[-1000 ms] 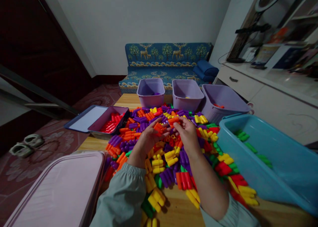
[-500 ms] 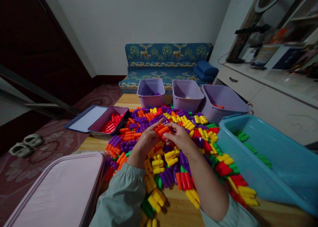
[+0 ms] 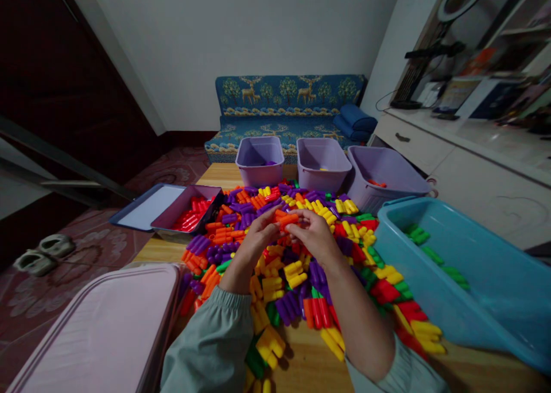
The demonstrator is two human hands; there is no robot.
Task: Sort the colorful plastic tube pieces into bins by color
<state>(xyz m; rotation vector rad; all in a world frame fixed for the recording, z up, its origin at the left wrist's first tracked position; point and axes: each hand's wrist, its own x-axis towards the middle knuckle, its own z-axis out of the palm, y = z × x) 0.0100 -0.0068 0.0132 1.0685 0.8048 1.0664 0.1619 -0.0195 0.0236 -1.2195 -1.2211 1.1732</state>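
Orange bullet-shaped plastic building pieces [image 3: 284, 219] are held between both hands above the middle of the heap. My left hand [image 3: 258, 237] closes on their left side, thumb on the near face. From the right, my right hand [image 3: 313, 232] grips them with thumb and fingers. The fingers hide part of the pieces, so I cannot tell exactly how many there are. Below and around the hands spreads a heap of similar pieces in yellow [image 3: 295, 273], purple [image 3: 288, 307], red, green and orange on the wooden table [image 3: 314, 364].
Three lilac bins [image 3: 260, 172] stand along the table's far side, with a few pieces inside. A blue tub [image 3: 434, 290] at right holds green pieces. An open box [image 3: 189, 232] at left holds red ones. A pink lid [image 3: 107, 324] lies near left. Behind is a patterned sofa [image 3: 288, 123].
Both hands have turned the orange pieces to lie more level, and the left thumb now presses on their near side. The view has shifted slightly.
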